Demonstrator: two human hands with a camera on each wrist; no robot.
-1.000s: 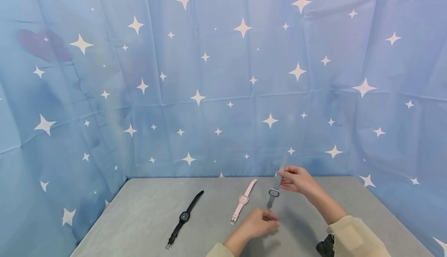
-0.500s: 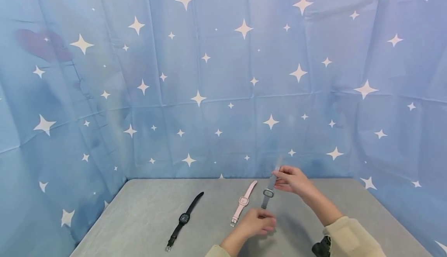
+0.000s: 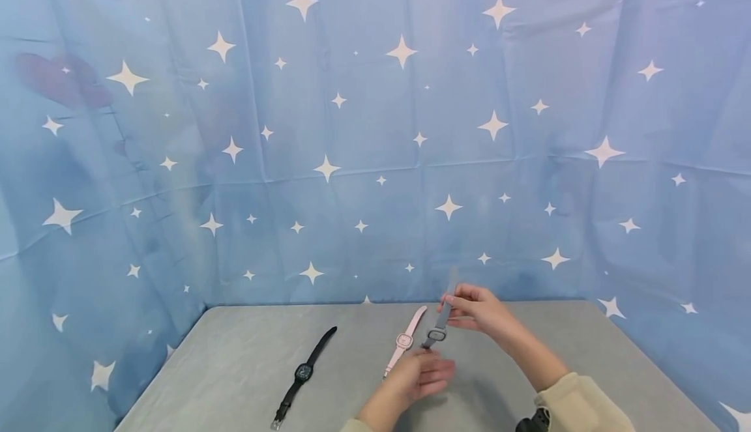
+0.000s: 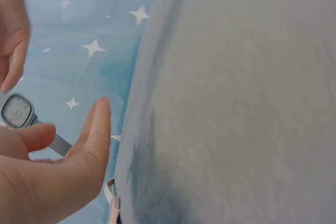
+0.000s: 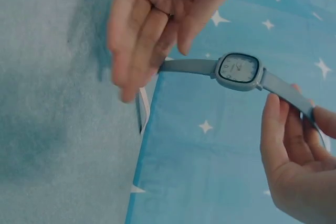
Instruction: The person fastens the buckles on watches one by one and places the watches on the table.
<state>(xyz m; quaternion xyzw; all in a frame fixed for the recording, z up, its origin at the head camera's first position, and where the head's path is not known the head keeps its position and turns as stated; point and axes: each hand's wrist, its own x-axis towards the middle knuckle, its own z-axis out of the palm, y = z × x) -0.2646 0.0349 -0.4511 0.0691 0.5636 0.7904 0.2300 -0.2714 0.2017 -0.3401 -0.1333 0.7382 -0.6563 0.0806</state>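
Observation:
My right hand (image 3: pixel 478 309) pinches the upper strap of a grey-blue wristwatch (image 3: pixel 437 334), held up above the table and tilted. In the right wrist view its squarish dial (image 5: pixel 239 69) faces the camera, and the right hand (image 5: pixel 299 156) has thumb and fingers on one strap. The left hand (image 3: pixel 411 380) is at the lower strap end; its fingers (image 5: pixel 128 59) look straight, with the strap end hidden behind them. The left wrist view has the left thumb (image 4: pixel 42 136) held apart from the fingers. Just behind the left hand lies a pink wristwatch (image 3: pixel 404 341), its buckle end partly covered.
A black wristwatch (image 3: pixel 303 372) lies flat to the left on the grey table (image 3: pixel 235 367). Behind the table hangs a blue curtain (image 3: pixel 352 126) with white stars. A black device (image 3: pixel 534 421) sits at the right wrist near a beige sleeve (image 3: pixel 581 406).
Both hands have moved left with the grey-blue wristwatch, bringing it closer to the pink one. The left hand's fingers have spread and now cover part of the pink wristwatch. The view has shifted slightly.

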